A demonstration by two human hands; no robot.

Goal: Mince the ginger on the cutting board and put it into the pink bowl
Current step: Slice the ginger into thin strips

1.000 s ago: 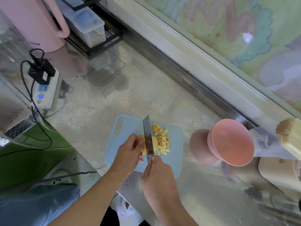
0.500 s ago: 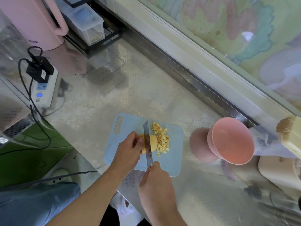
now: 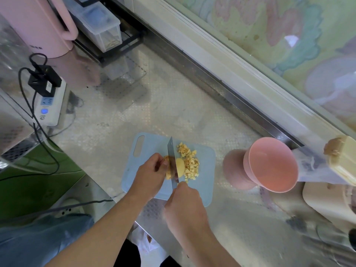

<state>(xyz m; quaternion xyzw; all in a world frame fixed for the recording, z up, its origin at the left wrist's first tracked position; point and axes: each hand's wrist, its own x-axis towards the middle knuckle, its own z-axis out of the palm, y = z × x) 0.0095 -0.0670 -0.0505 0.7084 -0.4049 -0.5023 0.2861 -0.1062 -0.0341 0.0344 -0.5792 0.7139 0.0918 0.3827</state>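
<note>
On the light blue plastic cutting board (image 3: 204, 191), the left hand (image 3: 152, 176) fingers clamp the yellow ginger piece (image 3: 179, 167); right hand (image 3: 185, 205) grips the steel knife (image 3: 171, 157), blade on it; diced ginger (image 3: 189, 160) beside; pink bowl (image 3: 273, 166) near the tabletop's right edge

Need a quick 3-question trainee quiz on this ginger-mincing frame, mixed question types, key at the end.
1. True or false: the pink bowl already holds minced ginger.
2. Which hand grips the knife? A) left hand B) right hand C) neither
3. Fill in: the diced ginger pile lies on the ____ side of the blade, toward the bowl.

Key:
1. False. The bowl looks empty; all the ginger is on the blue cutting board.
2. B. The right hand holds the knife's handle, while the left hand steadies the uncut ginger piece.
3. Right.
</note>
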